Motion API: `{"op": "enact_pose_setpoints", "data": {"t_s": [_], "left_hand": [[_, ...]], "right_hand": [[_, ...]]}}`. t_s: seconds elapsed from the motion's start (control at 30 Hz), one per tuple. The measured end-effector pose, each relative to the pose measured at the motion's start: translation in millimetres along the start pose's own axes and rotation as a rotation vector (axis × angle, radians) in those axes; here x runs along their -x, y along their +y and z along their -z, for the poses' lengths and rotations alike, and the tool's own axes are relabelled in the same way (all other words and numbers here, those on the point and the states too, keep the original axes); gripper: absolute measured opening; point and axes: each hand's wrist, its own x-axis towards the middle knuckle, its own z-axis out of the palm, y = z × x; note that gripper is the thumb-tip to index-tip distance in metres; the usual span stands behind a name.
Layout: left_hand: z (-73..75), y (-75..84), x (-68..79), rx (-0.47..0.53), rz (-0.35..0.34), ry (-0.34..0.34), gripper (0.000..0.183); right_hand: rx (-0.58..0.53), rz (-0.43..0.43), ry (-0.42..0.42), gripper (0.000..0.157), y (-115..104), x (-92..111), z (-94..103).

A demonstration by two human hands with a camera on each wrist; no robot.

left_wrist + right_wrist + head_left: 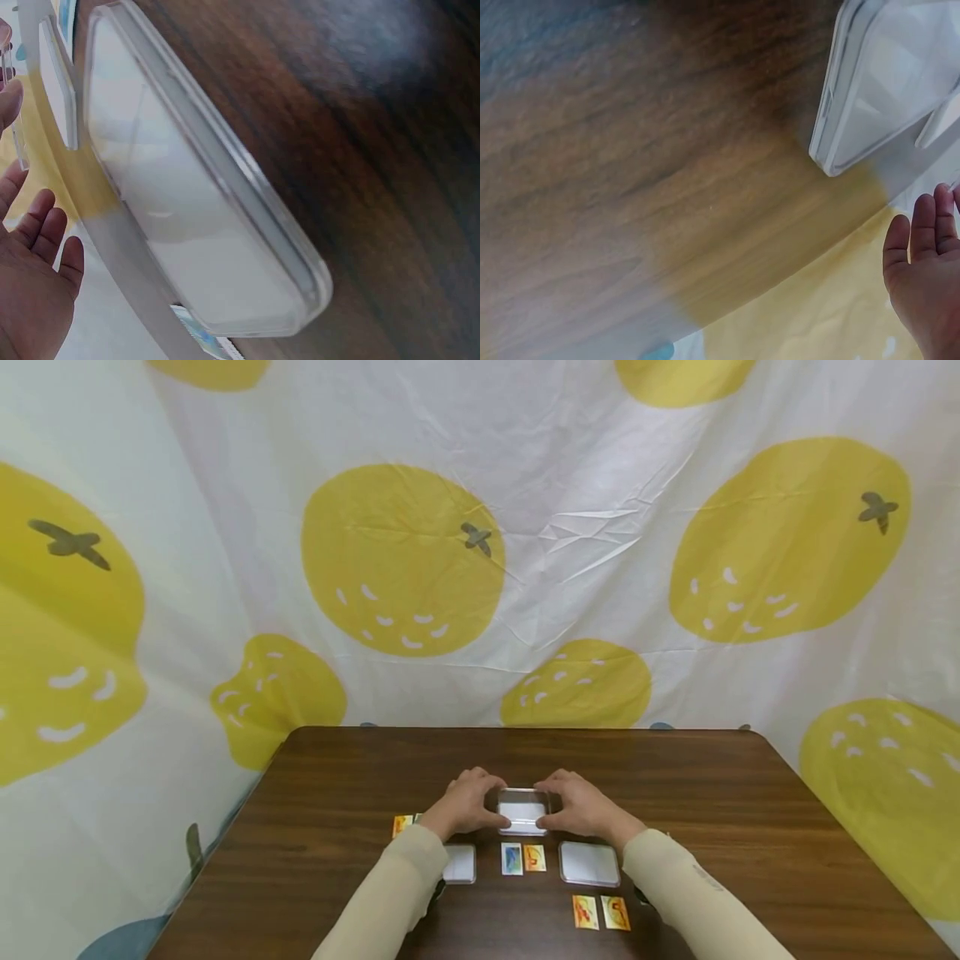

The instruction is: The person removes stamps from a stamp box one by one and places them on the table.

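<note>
Both hands meet at a clear plastic lid (523, 795) in the middle of the table. My left hand (467, 803) grips its left side between thumb and forefinger, and my right hand (581, 806) grips its right side likewise. In the left wrist view the clear lid (20, 139) is edge-on, raised apart from a flat white case (58, 82). The other left fingers spread loosely. A second white case (460, 864) lies by the left forearm, and a third one (590, 863) lies by the right wrist.
Two small stamp-like cards, one blue (512, 859) and one orange (535, 858), lie just nearer than the lid. Two more orange cards (585, 912) lie at the front right. Another card (402, 825) is partly hidden by the left arm. A fruit-print cloth (405, 560) hangs behind the table (337, 777).
</note>
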Motion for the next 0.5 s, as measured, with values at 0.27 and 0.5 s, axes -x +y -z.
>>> {"op": "enact_pose_setpoints", "data": {"t_s": [0.27,0.5], "left_hand": [[-5.0,-4.5,3.3,0.002,0.034,-0.015,0.06],[-8.5,-4.9,3.6,-0.001,0.053,-0.031,0.059]], "right_hand": [[-0.002,-0.02,-0.035,0.059,0.0,-2.3,-6.4],[0.028,-0.028,-0.047,0.06,0.2,-1.9,-9.7]]}}
